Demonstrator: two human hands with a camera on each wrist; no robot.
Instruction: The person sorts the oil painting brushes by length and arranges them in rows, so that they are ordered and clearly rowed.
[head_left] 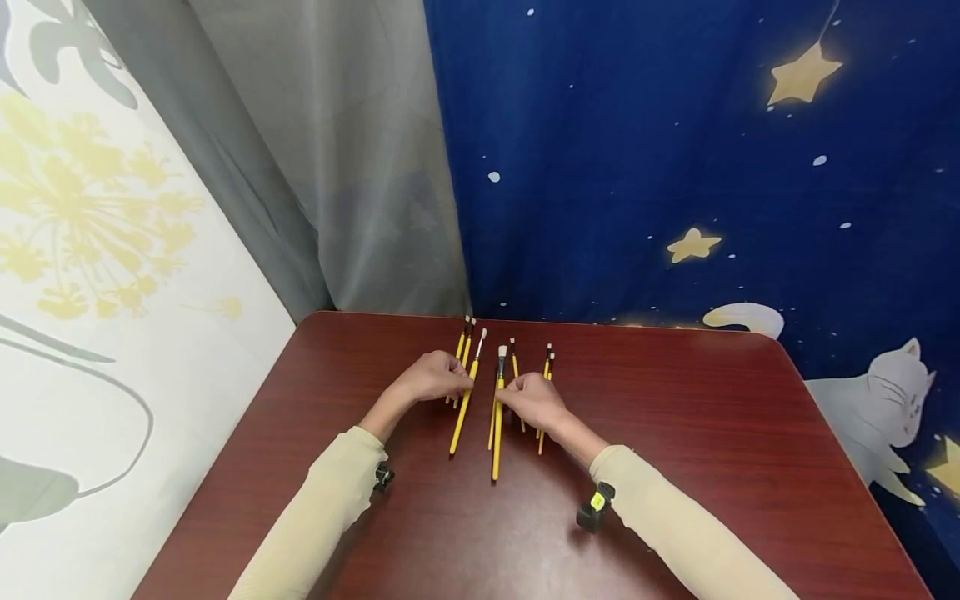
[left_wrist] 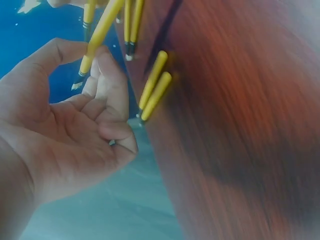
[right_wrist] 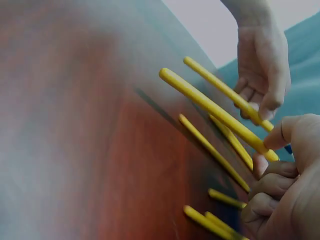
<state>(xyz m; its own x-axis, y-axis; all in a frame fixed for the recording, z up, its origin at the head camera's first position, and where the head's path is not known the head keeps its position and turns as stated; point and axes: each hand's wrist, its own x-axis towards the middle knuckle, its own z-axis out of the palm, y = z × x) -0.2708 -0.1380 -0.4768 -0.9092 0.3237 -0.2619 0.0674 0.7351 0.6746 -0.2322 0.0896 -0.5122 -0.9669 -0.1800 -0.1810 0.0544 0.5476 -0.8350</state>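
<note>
My left hand (head_left: 433,377) pinches a yellow-handled paintbrush (head_left: 459,423) between thumb and fingertips, its white bristles pointing to the back of the table. In my right hand (head_left: 534,402) a second paintbrush (head_left: 497,446), with a broader white tip, is pinched the same way. Both brushes slant with their handle ends toward me; the right wrist view shows the right one's handle (right_wrist: 210,106) raised over the wood. Two thinner brushes (head_left: 462,350) lie just beyond the left hand. Another thin brush (head_left: 491,429) lies beside the right-held one, partly hidden by it.
Right of centre, one more brush (head_left: 515,364) and a pair of brushes (head_left: 547,371) lie behind and beside the right hand. The dark red wooden table (head_left: 675,467) ends at a grey curtain (head_left: 382,167) and a blue starry curtain (head_left: 600,167).
</note>
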